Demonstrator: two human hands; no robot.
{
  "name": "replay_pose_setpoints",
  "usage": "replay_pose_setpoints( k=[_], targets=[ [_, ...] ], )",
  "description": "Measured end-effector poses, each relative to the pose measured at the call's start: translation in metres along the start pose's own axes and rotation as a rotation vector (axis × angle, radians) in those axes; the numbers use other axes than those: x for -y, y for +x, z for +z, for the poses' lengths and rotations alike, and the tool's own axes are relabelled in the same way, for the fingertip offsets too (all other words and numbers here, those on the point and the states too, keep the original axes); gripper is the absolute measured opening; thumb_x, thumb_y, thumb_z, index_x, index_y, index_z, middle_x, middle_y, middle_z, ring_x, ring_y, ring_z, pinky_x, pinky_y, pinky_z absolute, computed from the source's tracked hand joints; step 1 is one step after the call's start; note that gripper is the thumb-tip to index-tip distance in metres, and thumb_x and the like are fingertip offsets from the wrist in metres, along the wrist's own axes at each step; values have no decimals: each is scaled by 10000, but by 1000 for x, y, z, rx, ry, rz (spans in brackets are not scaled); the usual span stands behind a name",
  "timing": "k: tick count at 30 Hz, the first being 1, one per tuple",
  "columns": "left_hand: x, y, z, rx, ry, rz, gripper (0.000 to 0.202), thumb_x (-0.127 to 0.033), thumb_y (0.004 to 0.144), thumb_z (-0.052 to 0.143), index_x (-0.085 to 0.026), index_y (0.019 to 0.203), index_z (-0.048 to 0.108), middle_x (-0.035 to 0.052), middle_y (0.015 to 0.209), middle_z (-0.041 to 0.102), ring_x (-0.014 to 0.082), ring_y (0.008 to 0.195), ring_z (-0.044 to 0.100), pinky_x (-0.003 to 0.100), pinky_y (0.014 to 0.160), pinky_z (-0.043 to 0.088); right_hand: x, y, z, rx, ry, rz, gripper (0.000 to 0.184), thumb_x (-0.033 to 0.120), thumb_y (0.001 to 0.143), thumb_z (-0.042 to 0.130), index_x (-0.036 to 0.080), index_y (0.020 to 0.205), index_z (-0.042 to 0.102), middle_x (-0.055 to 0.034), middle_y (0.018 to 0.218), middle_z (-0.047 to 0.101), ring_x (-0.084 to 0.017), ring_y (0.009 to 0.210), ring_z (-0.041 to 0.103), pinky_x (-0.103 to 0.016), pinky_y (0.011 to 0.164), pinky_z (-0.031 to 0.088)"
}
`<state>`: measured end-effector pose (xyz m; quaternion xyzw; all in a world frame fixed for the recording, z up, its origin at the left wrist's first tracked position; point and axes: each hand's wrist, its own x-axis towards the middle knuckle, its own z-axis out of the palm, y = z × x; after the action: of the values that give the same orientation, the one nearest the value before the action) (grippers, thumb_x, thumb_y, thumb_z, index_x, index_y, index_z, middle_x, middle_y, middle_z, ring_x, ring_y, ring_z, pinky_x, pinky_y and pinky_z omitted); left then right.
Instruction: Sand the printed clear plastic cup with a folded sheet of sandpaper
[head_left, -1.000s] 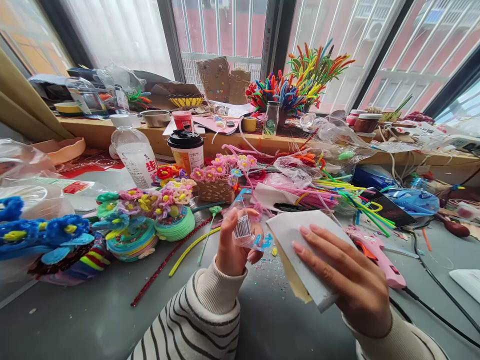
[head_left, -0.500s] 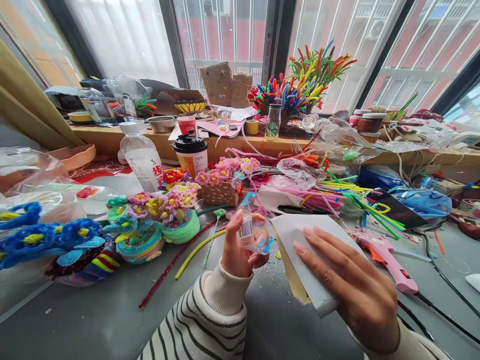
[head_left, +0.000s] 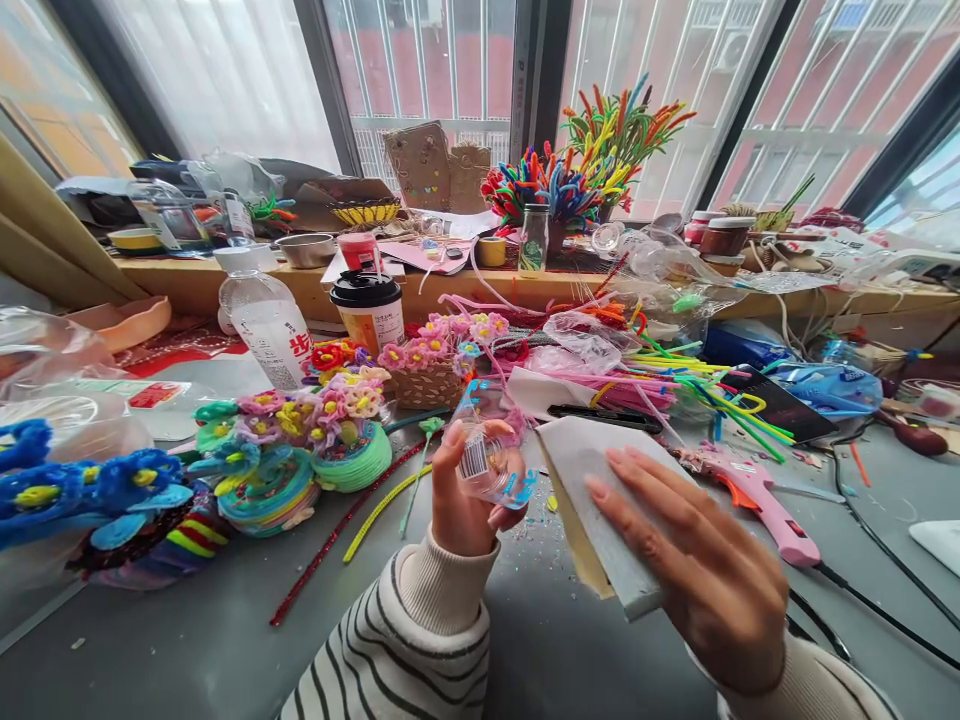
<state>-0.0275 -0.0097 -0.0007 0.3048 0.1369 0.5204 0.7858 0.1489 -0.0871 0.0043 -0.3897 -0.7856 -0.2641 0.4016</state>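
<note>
In the head view, my left hand (head_left: 454, 500) is wrapped round a piece of clear plastic (head_left: 491, 462) with blue print and a barcode label; it looks like part of a cut bottle. My right hand (head_left: 694, 555) lies over a flat, pale grey-white board (head_left: 581, 465), its fingers along the top face and the thumb hidden. Under the board's left edge shows a tan sheet (head_left: 581, 555). The plastic piece and the board are close together above the grey table, seemingly apart. A yellow fuzzy stem (head_left: 386, 512) and a dark red glittery one (head_left: 341, 545) lie left of my left hand.
A pink glue gun (head_left: 772, 510) with its cord lies at right. Pots of fuzzy-stem flowers (head_left: 259, 490) stand at left, near a plastic bottle (head_left: 266, 325) and a black-lidded cup (head_left: 367, 310). Loose coloured stems (head_left: 705, 385) spread behind the board. A cluttered sill (head_left: 442, 290) runs behind.
The whole scene has shifted slightly left in view. My left hand still grips the clear plastic piece. The board has tilted a little, showing more of its lower edge.
</note>
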Motion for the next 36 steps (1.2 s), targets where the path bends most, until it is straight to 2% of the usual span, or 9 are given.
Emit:
replay_pose_setpoints(
  k=[3,6,9,12,16,21,24,32,36],
  targets=[
    [-1,-1,1,-23,11,12,453,-596,665,507,-164,794,555,-29,427,499,52,247,336,162,268,268,0,2,-6,-17,-22,2,383,71,839,374,142,1180,535,-120,1240,528,-239,1150,488,-378,949,432],
    [-1,-2,2,-46,-1,-44,462,-601,641,518,-167,793,559,-32,418,499,52,251,335,158,276,266,4,2,-10,63,4,-82,380,95,847,388,157,1199,517,-105,1267,507,-230,1164,476,-357,958,428],
    [3,-2,4,-47,-32,-75,491,-627,602,518,-170,775,565,-44,366,463,49,228,298,152,257,222,8,1,-6,114,6,-91,374,113,857,388,188,1202,514,-74,1262,517,-213,1174,467,-341,954,436],
    [5,-2,8,-60,-23,-56,463,-615,594,535,-180,750,556,-55,350,447,46,207,281,149,241,195,10,2,-1,86,1,-47,363,108,868,355,170,1176,537,-84,1227,545,-215,1171,468,-356,944,443],
    [4,-3,12,-150,-22,-6,436,-590,578,579,-180,723,546,-50,365,468,43,212,307,137,235,196,13,4,0,48,3,-49,337,103,863,373,136,1131,574,-104,1195,567,-228,1154,484,-344,932,442],
    [4,-4,10,-80,-45,-14,450,-602,592,570,-174,734,551,-44,382,474,44,214,307,149,238,223,14,3,2,25,-2,-37,364,70,856,346,127,1139,566,-116,1209,555,-229,1155,483,-354,935,441],
    [4,-4,9,-86,-58,5,411,-564,624,568,-174,756,564,-42,417,491,43,246,345,141,257,247,13,3,3,40,3,-44,361,89,855,365,154,1155,555,-92,1216,553,-215,1154,485,-338,928,452],
    [6,-3,12,-121,-29,47,403,-560,581,597,-179,706,565,-49,372,464,38,227,305,136,242,213,12,3,4,42,-9,-43,369,84,850,370,169,1158,554,-89,1209,559,-211,1146,494,-333,935,447],
    [6,-2,12,-75,68,85,374,-549,635,563,-183,711,557,-63,336,413,35,216,269,137,244,212,5,3,2,-57,-57,25,396,27,823,375,147,1154,558,-113,1209,555,-220,1136,502,-356,955,425]
  ],
)
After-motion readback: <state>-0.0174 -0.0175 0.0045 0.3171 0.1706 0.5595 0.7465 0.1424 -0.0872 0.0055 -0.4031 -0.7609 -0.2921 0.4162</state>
